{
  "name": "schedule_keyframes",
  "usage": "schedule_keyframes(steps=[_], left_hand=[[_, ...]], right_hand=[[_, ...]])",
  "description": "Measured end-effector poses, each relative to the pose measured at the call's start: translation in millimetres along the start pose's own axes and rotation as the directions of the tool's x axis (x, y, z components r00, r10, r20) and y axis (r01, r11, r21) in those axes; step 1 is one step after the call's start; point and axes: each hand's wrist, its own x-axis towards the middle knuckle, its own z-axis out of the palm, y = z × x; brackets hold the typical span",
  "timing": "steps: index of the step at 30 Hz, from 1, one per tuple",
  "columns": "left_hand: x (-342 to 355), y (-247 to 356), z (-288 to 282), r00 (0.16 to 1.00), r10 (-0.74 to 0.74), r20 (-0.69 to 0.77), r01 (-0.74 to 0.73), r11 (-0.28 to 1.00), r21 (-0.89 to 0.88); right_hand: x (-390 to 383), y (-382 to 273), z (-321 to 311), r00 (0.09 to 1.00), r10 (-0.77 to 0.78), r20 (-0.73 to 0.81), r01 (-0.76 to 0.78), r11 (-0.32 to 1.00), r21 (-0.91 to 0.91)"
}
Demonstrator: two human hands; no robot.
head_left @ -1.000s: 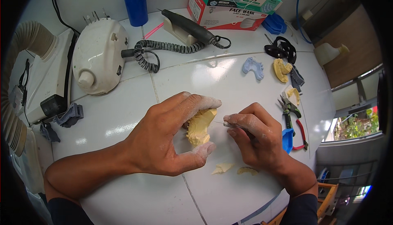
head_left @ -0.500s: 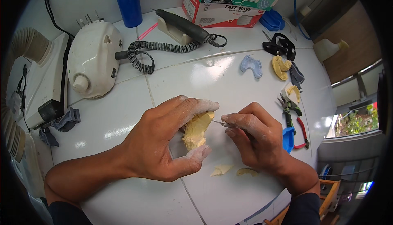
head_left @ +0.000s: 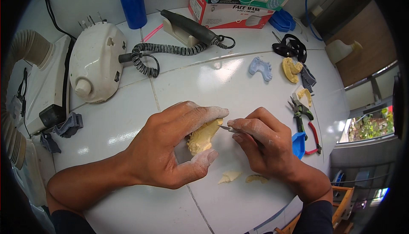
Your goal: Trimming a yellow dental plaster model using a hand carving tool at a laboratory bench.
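Observation:
My left hand [head_left: 170, 144] grips a yellow plaster dental model [head_left: 203, 137] between thumb and fingers, tilted above the tiled table. In my right hand [head_left: 266, 142] is a thin carving knife [head_left: 224, 127], pinched between thumb and forefinger. Its small blade meets the model's right edge; most of the handle is hidden by the fingers. White dust coats the fingertips of both hands. Below them on the table lie a pale plaster piece [head_left: 229, 177] and a curved yellowish piece [head_left: 257, 178].
Far left stands a white control unit [head_left: 97, 63], its coiled cord running to a black handpiece [head_left: 189, 26] in a cradle. Mask boxes [head_left: 234, 10] stand at the back. To the right lie a blue-grey dental impression [head_left: 260, 68], a yellow model [head_left: 292, 70] and pliers [head_left: 301, 111].
The model has turned slightly in my left hand. More of the knife's blade shows flat against its edge. Both hands stay in nearly the same place.

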Motion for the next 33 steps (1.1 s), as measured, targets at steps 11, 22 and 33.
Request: schedule_keyframes(steps=[11,22,33], left_hand=[[0.5,2.0,-0.6,1.000,-0.015,0.005,0.015,1.000,0.003],[1.0,1.7,-0.6,1.000,-0.030,-0.005,0.030,0.999,-0.017],[1.8,2.9,-1.1,0.999,-0.038,-0.005,0.037,0.999,-0.023]], right_hand=[[-2.4,0.3,1.3,1.000,0.005,0.001,-0.005,1.000,-0.003],[-3.6,-1.3,4.9,1.000,-0.021,-0.014,0.021,1.000,-0.015],[-3.1,0.3,5.4,1.000,-0.004,-0.024,0.003,1.000,-0.026]])
